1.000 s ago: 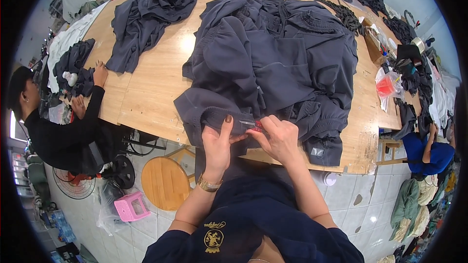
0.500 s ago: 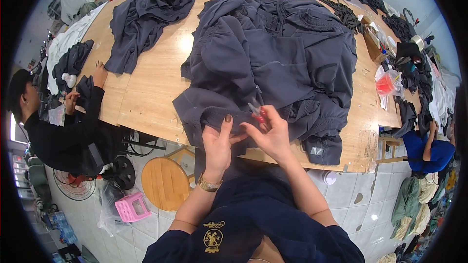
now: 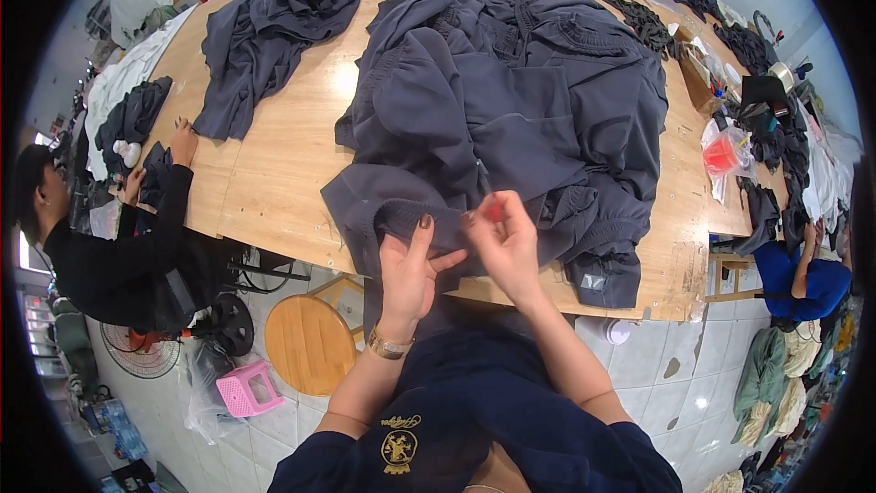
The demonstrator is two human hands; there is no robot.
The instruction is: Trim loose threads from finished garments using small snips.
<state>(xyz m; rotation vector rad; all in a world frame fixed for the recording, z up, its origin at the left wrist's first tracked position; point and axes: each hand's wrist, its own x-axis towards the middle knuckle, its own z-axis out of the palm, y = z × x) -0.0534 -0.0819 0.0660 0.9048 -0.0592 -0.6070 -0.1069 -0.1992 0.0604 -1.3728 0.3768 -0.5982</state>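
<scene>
A dark grey garment (image 3: 392,187) with a gathered, elastic-looking edge lies at the near side of the table. My left hand (image 3: 408,265) grips that edge, thumb on top and some fingers beneath the cloth. Just to its right, my right hand (image 3: 509,246) is closed around small red-handled thread snips (image 3: 495,211), its thumb and forefinger drawn together over the cloth. Most of the snips is hidden by my fingers. Beyond both hands spreads a big heap of dark grey garments (image 3: 520,100) of similar cloth.
More dark garments (image 3: 274,41) lie at the far left of the wooden table (image 3: 274,192). A person in black (image 3: 119,246) handles cloth on the left; another in blue (image 3: 803,283) sits at right. A round stool (image 3: 310,344) and pink stool (image 3: 248,390) stand below.
My right thumb has drawn up and in toward the forefinger, and the snips have turned mostly out of sight in my fingers. The left hand keeps its grip on the garment.
</scene>
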